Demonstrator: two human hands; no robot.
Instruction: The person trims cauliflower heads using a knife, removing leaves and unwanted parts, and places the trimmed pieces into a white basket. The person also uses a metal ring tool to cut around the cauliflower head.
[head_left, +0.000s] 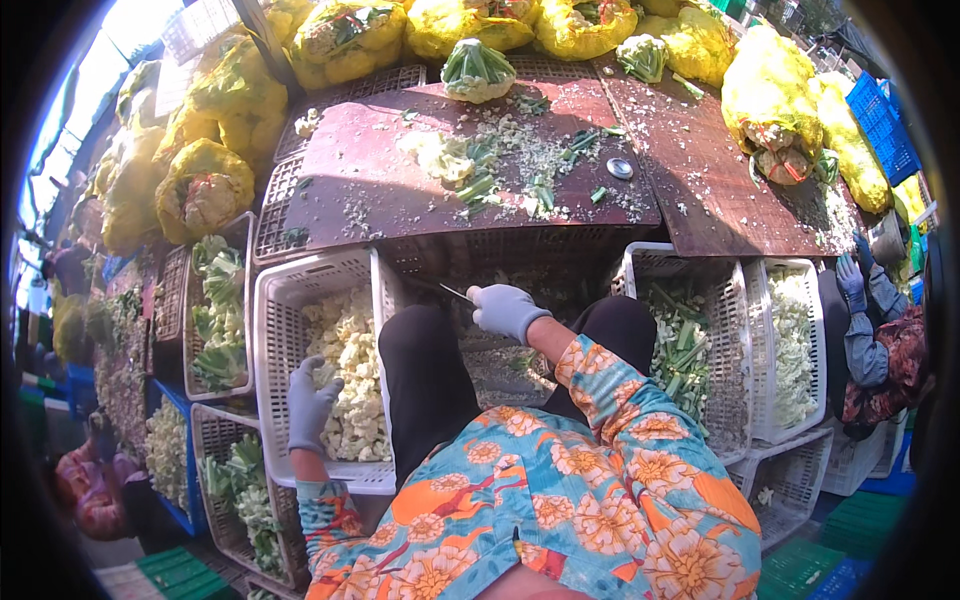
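My right hand (507, 310), in a grey glove, is closed around a knife (454, 292) above the gap between my knees; its blade points up and left. My left hand (313, 405), gloved too, hangs over the left side of a white plastic crate (385, 300) of cauliflower florets (352, 375), fingers spread; whether a floret lies against its fingers I cannot tell. Ahead, on a reddish-brown board (360, 142), lie a piece of cauliflower (442, 156), leaf scraps and crumbs, and a round metal object (619, 168). A whole cauliflower (477, 72) sits at the board's far edge.
Yellow net sacks of cauliflower (585, 28) line the back. On my right stand a crate of leaves and stalks (679, 352) and a crate of florets (791, 345). A co-worker's gloved hand (850, 282) shows at far right; another person (94, 487) is at lower left.
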